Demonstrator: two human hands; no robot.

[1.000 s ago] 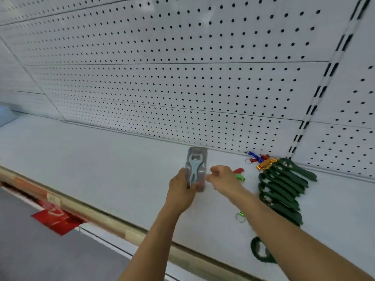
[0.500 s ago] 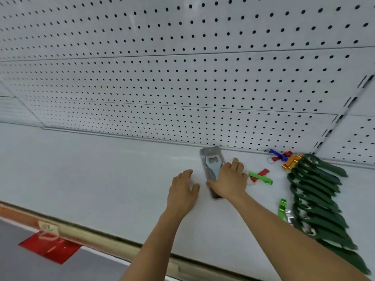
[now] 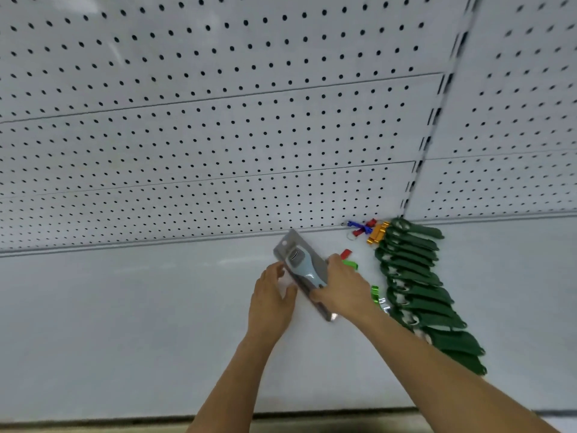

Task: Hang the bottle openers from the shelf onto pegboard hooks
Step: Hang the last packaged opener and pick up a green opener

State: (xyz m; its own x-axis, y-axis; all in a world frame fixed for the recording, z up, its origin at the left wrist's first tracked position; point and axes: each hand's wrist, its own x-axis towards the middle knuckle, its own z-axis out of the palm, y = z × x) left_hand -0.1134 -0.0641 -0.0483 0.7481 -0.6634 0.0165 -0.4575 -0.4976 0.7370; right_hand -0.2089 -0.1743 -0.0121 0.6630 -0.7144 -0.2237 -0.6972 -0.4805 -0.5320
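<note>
A big white pegboard [image 3: 218, 126] full of small dark holes fills the top of the view, with a dark slotted strip [image 3: 437, 110] running down it on the right; below it lies a flat white shelf [image 3: 109, 323], with a dark edge at the front; both bare arms reach forward over the shelf; the right hand [image 3: 342, 290] grips a packed bottle opener [image 3: 301, 270], thumb on its front and fingers curled round the far side, and the pack tilts with its top to the left; the left hand [image 3: 271, 300] is just beside the pack, fingers loose and a bit spread, tips at its edge; a row of green openers [image 3: 418, 289] lies to the right; small blue, red, orange and green openers [image 3: 365, 229] lie by the wall
</note>
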